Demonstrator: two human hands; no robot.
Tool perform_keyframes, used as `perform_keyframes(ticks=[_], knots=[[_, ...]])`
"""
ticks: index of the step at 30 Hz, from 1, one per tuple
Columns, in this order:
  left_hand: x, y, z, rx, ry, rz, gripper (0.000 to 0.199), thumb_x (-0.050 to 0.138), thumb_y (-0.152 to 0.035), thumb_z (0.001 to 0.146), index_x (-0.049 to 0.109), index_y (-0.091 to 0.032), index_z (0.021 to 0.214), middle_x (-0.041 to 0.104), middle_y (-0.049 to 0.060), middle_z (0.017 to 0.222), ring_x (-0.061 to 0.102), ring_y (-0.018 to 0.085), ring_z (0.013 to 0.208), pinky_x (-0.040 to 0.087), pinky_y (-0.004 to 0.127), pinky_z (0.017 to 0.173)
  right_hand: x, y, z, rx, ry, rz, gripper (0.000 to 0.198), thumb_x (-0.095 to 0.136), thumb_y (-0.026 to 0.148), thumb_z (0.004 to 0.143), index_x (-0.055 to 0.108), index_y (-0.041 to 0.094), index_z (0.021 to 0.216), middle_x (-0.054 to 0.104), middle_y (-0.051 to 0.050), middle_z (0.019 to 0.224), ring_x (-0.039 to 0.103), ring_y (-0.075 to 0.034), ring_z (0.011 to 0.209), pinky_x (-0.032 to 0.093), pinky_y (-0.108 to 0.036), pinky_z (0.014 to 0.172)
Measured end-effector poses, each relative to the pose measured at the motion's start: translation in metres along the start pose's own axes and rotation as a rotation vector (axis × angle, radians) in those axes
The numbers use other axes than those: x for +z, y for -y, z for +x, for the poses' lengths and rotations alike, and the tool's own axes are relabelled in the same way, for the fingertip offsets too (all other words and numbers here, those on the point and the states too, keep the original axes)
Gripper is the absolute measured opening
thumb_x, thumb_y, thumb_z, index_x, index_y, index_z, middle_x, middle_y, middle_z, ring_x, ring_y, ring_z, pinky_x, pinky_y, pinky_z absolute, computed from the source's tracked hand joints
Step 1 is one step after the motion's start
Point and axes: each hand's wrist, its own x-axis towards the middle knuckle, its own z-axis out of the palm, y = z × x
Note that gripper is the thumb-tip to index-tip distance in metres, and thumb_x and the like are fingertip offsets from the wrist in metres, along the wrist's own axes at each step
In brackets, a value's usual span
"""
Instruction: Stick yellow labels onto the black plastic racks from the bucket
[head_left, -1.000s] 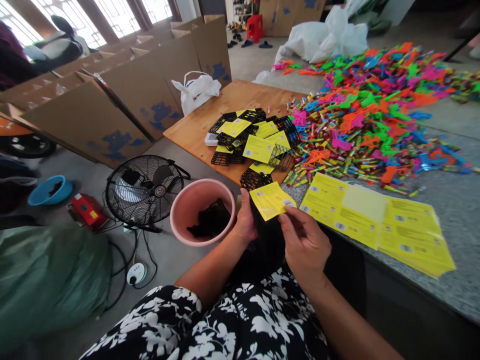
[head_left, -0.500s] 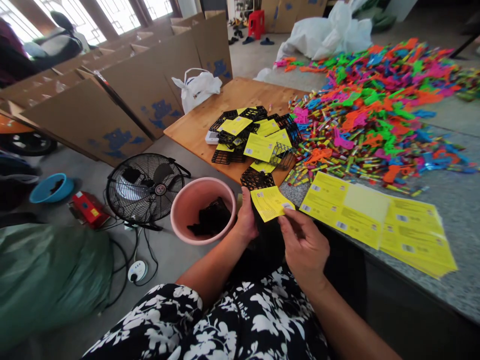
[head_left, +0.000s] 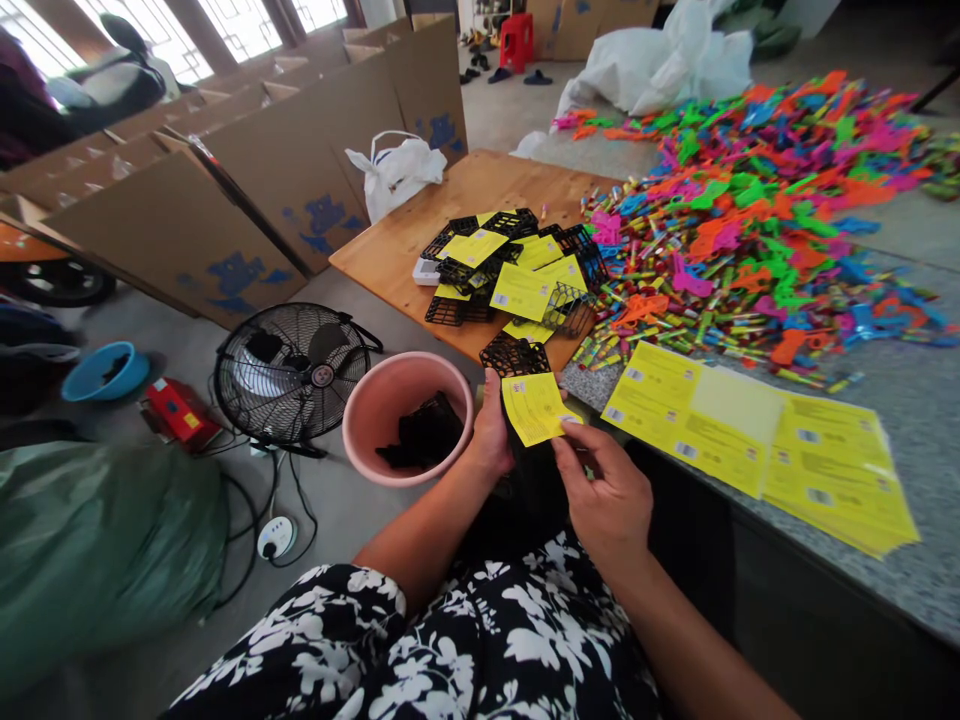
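Observation:
A yellow printed label (head_left: 534, 408) lies over a dark piece, mostly hidden beneath it, that seems to be black plastic. My left hand (head_left: 491, 432) is closed around that piece, its thumb upright at the label's left edge. Between thumb and fingers, my right hand (head_left: 606, 485) pinches the label's lower right corner, which curls up slightly. Just beyond my hands, black plastic lattice pieces (head_left: 514, 353) with yellow labels are heaped on the wooden table (head_left: 397, 245). Sheets of yellow labels (head_left: 675, 410) lie to the right on the grey stone surface (head_left: 911, 400); one patch is bare backing.
Colourful toy guns (head_left: 780, 220) and small tubes (head_left: 660, 310) form a large pile at right. A pink bucket (head_left: 352, 440) holding black pieces stands left of my hands. Beyond it are a floor fan (head_left: 292, 370), cables and cardboard boxes (head_left: 165, 240). A green sack (head_left: 105, 560) sits lower left.
My right hand has shifted slightly left and down with the label's corner, and the label curves more there. The left hand keeps nearly the same place.

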Motion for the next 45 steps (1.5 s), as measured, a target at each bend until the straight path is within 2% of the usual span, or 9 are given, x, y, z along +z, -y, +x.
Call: perform_keyframes(ticks=[6,20,26,29,32,35,38,40,45], knots=[[-0.002,-0.005,0.002,0.040,-0.019,0.024,0.091,0.034,-0.081,0.093,0.069,-0.004,0.128,0.077,0.022,0.108,0.075,0.033,0.099,0.057,0.041,0.091,-0.001,0.003,0.002,-0.029,0.085,-0.012,0.020,0.063,0.035,0.098,0.072,0.024,0.112,0.075,-0.005,0.106,0.071,-0.018,0.085,0.060,-0.032,0.077],[-0.003,-0.006,0.003,0.064,-0.033,0.097,0.089,0.040,-0.081,0.092,0.071,-0.004,0.124,0.076,0.023,0.114,0.074,0.035,0.106,0.057,0.042,0.093,-0.003,0.005,0.002,-0.079,0.241,-0.120,0.023,0.060,0.033,0.099,0.069,0.024,0.118,0.065,-0.005,0.100,0.065,-0.018,0.079,0.057,-0.034,0.081],[-0.004,-0.013,0.004,0.118,-0.054,0.135,0.087,0.038,-0.081,0.092,0.072,-0.006,0.121,0.077,0.021,0.113,0.074,0.033,0.106,0.057,0.041,0.093,-0.010,0.010,0.000,-0.141,0.237,-0.206,0.017,0.060,0.034,0.101,0.071,0.023,0.094,0.063,-0.003,0.084,0.064,-0.018,0.077,0.054,-0.033,0.075],[-0.003,-0.008,0.003,0.100,-0.011,0.121,0.086,0.037,-0.079,0.094,0.073,-0.006,0.120,0.077,0.021,0.113,0.073,0.034,0.107,0.057,0.041,0.094,-0.006,0.011,0.005,-0.285,0.193,-0.239,0.029,0.057,0.039,0.103,0.066,0.022,0.124,0.067,-0.011,0.119,0.065,-0.026,0.113,0.053,-0.044,0.101],[-0.002,-0.002,0.004,0.092,-0.021,0.116,0.080,0.036,-0.074,0.097,0.073,-0.008,0.122,0.078,0.019,0.110,0.073,0.033,0.110,0.056,0.040,0.097,0.003,0.010,0.003,-0.387,0.312,-0.295,0.067,0.058,0.052,0.100,0.039,0.020,0.156,0.041,-0.016,0.160,0.036,-0.035,0.150,0.036,-0.059,0.121],[-0.002,-0.003,0.004,0.117,-0.117,0.139,0.078,0.034,-0.072,0.099,0.072,-0.008,0.124,0.079,0.017,0.107,0.073,0.032,0.109,0.056,0.039,0.097,0.007,0.009,-0.008,-0.439,0.418,-0.321,0.080,0.060,0.056,0.098,0.030,0.015,0.160,0.037,-0.018,0.163,0.030,-0.035,0.154,0.031,-0.061,0.124],[-0.005,-0.010,0.004,0.146,-0.139,0.148,0.084,0.032,-0.075,0.097,0.070,-0.006,0.125,0.078,0.020,0.108,0.074,0.032,0.107,0.056,0.040,0.096,0.002,0.008,-0.017,-0.500,0.382,-0.233,0.053,0.060,0.038,0.101,0.049,0.019,0.149,0.058,-0.014,0.147,0.050,-0.028,0.142,0.036,-0.053,0.124],[-0.007,-0.014,0.001,0.110,-0.100,0.144,0.086,0.035,-0.078,0.095,0.068,-0.005,0.128,0.077,0.020,0.111,0.074,0.033,0.107,0.056,0.041,0.097,-0.002,0.005,-0.013,-0.499,0.318,-0.192,0.042,0.060,0.029,0.100,0.057,0.022,0.141,0.063,-0.011,0.141,0.052,-0.027,0.140,0.036,-0.053,0.124],[-0.006,-0.008,-0.011,-0.094,-0.056,0.147,0.086,0.044,-0.078,0.092,0.064,-0.006,0.134,0.076,0.020,0.114,0.073,0.034,0.110,0.056,0.043,0.099,-0.002,-0.016,0.023,-0.267,0.181,-0.175,0.066,0.065,0.045,0.097,0.041,0.025,0.155,0.030,-0.014,0.166,0.026,-0.034,0.155,0.030,-0.061,0.124]])
